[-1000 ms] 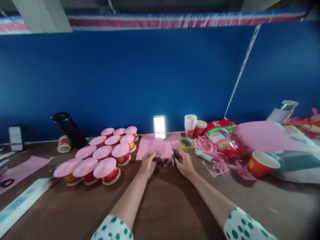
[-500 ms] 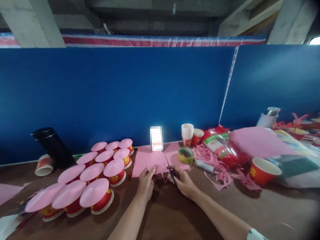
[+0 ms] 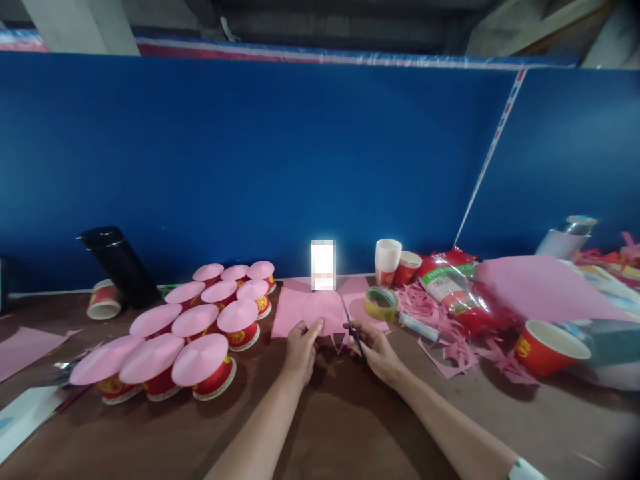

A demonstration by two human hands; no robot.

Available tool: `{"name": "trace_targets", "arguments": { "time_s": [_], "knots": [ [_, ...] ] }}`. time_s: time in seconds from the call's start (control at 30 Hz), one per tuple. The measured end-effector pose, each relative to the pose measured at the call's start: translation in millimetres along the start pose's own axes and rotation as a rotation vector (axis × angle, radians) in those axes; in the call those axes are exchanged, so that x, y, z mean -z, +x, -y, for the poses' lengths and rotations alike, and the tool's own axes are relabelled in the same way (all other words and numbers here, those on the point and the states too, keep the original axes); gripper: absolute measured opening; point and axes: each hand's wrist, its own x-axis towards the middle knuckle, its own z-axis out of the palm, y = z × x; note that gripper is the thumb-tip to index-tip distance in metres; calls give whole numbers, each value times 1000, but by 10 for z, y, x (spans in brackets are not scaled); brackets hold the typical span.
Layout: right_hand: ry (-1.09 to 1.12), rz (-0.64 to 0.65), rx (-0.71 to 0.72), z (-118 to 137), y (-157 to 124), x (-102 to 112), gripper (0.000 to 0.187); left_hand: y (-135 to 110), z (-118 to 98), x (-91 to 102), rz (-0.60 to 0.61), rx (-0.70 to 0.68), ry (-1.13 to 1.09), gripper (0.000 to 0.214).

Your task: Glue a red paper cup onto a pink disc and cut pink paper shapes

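Note:
My left hand (image 3: 301, 345) pinches the lower edge of a round pink paper disc (image 3: 324, 311) held just above the brown table (image 3: 330, 427). My right hand (image 3: 379, 349) grips dark scissors (image 3: 353, 327), whose blades point up along the disc's right edge. Thin pink trimmings hang below the disc between my hands. A flat pink sheet (image 3: 290, 310) lies on the table behind the disc.
Several upturned red paper cups topped with pink cones (image 3: 203, 350) crowd the left. A tape roll (image 3: 381, 303), stacked cups (image 3: 388, 257), a red packet (image 3: 453, 287), pink scraps (image 3: 445, 333) and an open red cup (image 3: 547, 343) lie right. A black flask (image 3: 119, 265) leans against the blue wall.
The view swung up and then back down. My hands stay at the disc; the scissors shifted from beside the disc to along its right edge.

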Motion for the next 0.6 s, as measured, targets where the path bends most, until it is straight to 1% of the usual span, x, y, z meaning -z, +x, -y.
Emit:
{"name": "trace_targets", "arguments": {
  "time_s": [0.3, 0.6],
  "knots": [
    [-9, -24, -35, 31, -6, 6, 40, -1, -10, -5, -24, 6, 9, 26],
    [27, -5, -38, 39, -4, 12, 41, 22, 10, 16, -43, 13, 18, 25]
  ]
}}
